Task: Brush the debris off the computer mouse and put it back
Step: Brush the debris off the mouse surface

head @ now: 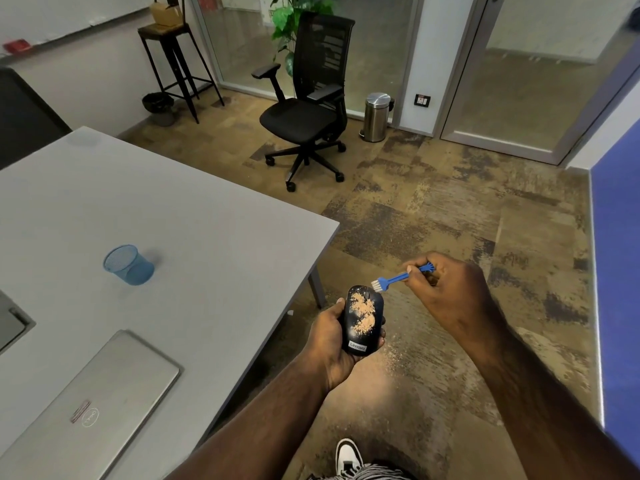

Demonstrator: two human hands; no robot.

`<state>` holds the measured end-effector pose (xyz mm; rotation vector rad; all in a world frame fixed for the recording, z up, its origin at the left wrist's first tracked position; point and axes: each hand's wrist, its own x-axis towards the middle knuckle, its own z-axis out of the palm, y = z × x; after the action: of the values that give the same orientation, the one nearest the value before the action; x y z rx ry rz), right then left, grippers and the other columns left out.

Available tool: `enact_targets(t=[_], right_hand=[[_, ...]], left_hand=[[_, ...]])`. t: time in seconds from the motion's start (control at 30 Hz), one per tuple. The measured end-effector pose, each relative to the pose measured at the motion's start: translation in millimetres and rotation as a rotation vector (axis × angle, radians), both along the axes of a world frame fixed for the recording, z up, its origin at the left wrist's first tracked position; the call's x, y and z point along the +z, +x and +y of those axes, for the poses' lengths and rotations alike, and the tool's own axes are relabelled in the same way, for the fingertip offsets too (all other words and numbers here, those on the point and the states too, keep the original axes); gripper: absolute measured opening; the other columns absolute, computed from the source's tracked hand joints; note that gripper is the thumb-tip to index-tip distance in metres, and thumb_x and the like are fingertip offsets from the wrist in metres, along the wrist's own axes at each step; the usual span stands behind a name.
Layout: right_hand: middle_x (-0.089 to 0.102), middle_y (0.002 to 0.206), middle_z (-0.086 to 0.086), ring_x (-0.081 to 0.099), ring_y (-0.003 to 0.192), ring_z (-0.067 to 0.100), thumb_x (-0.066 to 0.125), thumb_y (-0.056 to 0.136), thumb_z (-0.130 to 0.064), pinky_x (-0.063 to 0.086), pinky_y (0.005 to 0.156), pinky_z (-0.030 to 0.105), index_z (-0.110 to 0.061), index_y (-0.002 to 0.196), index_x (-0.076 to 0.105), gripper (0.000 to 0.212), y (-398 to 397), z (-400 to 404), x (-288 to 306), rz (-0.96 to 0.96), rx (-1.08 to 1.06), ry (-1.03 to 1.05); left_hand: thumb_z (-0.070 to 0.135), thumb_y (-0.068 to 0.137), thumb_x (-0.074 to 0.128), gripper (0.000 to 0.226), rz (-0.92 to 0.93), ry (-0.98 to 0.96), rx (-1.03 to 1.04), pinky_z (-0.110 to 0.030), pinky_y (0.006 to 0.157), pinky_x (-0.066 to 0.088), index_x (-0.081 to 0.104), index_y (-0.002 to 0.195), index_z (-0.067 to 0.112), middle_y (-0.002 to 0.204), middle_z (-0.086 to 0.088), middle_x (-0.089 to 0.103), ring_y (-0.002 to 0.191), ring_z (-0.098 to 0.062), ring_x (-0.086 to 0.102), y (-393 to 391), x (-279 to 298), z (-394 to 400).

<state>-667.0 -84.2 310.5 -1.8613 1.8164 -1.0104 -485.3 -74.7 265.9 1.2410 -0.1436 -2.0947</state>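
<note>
A black computer mouse [360,336] with tan debris spread over its top sits in my left hand [329,344], held over the floor just off the table's right edge. My right hand [446,289] pinches the handle of a small blue brush [394,279]. The brush's white bristles rest at the front right end of the mouse, near the scroll wheel. Fine tan dust lies on the carpet below the mouse.
A grey table [207,237] fills the left, with a blue mesh cup [129,265] and a closed silver laptop [86,407] on it. A black office chair [308,109], steel bin [376,116] and stool [176,60] stand further back. My shoe [348,455] is at the bottom.
</note>
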Motion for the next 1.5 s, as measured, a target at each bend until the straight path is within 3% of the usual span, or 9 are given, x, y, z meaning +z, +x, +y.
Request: enact_targets(t=[0.23, 0.43, 0.57, 0.77, 0.93, 1.07, 1.23, 1.37, 1.5], right_hand=[[0.065, 0.065, -0.013, 0.06, 0.05, 0.0, 0.067, 0.091, -0.022, 0.041, 0.044, 0.008, -0.018, 0.096, 0.075, 0.01, -3, 1, -3, 0.033, -0.013, 0.028], [0.067, 0.064, -0.012, 0.06, 0.053, -0.007, 0.068, 0.089, -0.021, 0.035, 0.041, 0.004, -0.016, 0.093, 0.076, 0.01, -7, 2, -7, -0.084, -0.009, 0.012], [0.064, 0.063, -0.014, 0.06, 0.058, -0.011, 0.067, 0.091, -0.022, 0.037, 0.041, 0.005, -0.018, 0.094, 0.075, 0.009, -8, 2, -10, -0.022, -0.04, 0.013], [0.066, 0.064, -0.017, 0.061, 0.054, -0.006, 0.068, 0.087, -0.02, 0.035, 0.042, 0.004, -0.025, 0.088, 0.074, 0.007, -8, 8, -10, -0.126, 0.019, -0.013], [0.07, 0.066, -0.009, 0.064, 0.053, 0.005, 0.059, 0.089, -0.039, 0.048, 0.04, 0.022, -0.029, 0.095, 0.072, 0.017, -13, 6, -14, -0.084, -0.042, -0.002], [0.071, 0.071, -0.017, 0.065, 0.056, 0.0, 0.061, 0.084, -0.039, 0.043, 0.043, 0.009, -0.034, 0.089, 0.072, 0.013, -11, 9, -14, -0.214, 0.025, -0.02], [0.071, 0.072, -0.015, 0.067, 0.062, -0.002, 0.06, 0.089, -0.035, 0.047, 0.044, 0.014, -0.028, 0.099, 0.073, 0.019, -15, 6, -17, -0.133, -0.043, -0.008], [0.073, 0.078, -0.017, 0.072, 0.066, 0.006, 0.056, 0.082, -0.047, 0.058, 0.054, 0.029, -0.042, 0.09, 0.071, 0.017, -14, 8, -15, -0.248, -0.035, -0.011], [0.072, 0.071, -0.012, 0.064, 0.052, 0.008, 0.059, 0.085, -0.043, 0.051, 0.043, 0.029, -0.052, 0.086, 0.066, 0.012, -14, 9, -15, -0.186, -0.039, -0.012]], left_hand=[[0.042, 0.103, 0.024, 0.061, -0.004, -0.012, -0.008, -0.034, 0.063, 0.056, 0.066, 0.108, -0.002, 0.087, -0.024, 0.069, 0.069, -0.031, 0.063, 3, -1, -1], [0.042, 0.102, 0.023, 0.063, 0.018, -0.006, -0.006, -0.033, 0.061, 0.056, 0.063, 0.116, -0.004, 0.09, -0.024, 0.068, 0.071, -0.031, 0.062, 3, -1, -3], [0.041, 0.103, 0.023, 0.062, 0.031, 0.001, 0.002, -0.033, 0.061, 0.057, 0.061, 0.118, -0.005, 0.091, -0.024, 0.067, 0.072, -0.032, 0.061, 3, -2, -2], [0.043, 0.102, 0.023, 0.064, 0.084, 0.008, 0.027, -0.033, 0.061, 0.056, 0.058, 0.122, -0.007, 0.092, -0.025, 0.066, 0.073, -0.032, 0.06, 5, -3, -4], [0.042, 0.102, 0.025, 0.062, 0.111, 0.019, 0.028, -0.034, 0.062, 0.057, 0.062, 0.114, -0.006, 0.088, -0.024, 0.068, 0.071, -0.032, 0.062, 6, -3, -5], [0.043, 0.102, 0.024, 0.062, 0.131, 0.017, 0.034, -0.033, 0.062, 0.057, 0.059, 0.122, -0.005, 0.089, -0.024, 0.067, 0.072, -0.031, 0.062, 5, -4, -5], [0.043, 0.102, 0.024, 0.063, 0.148, 0.02, 0.027, -0.034, 0.062, 0.057, 0.063, 0.113, -0.005, 0.088, -0.024, 0.069, 0.069, -0.032, 0.064, 5, -5, -5], [0.043, 0.102, 0.025, 0.061, 0.149, 0.024, 0.03, -0.034, 0.062, 0.058, 0.062, 0.116, -0.004, 0.088, -0.024, 0.069, 0.07, -0.031, 0.064, 4, -4, -5], [0.043, 0.102, 0.026, 0.061, 0.142, 0.021, 0.022, -0.034, 0.063, 0.058, 0.06, 0.119, -0.005, 0.089, -0.024, 0.068, 0.073, -0.031, 0.063, 3, -4, -5]])
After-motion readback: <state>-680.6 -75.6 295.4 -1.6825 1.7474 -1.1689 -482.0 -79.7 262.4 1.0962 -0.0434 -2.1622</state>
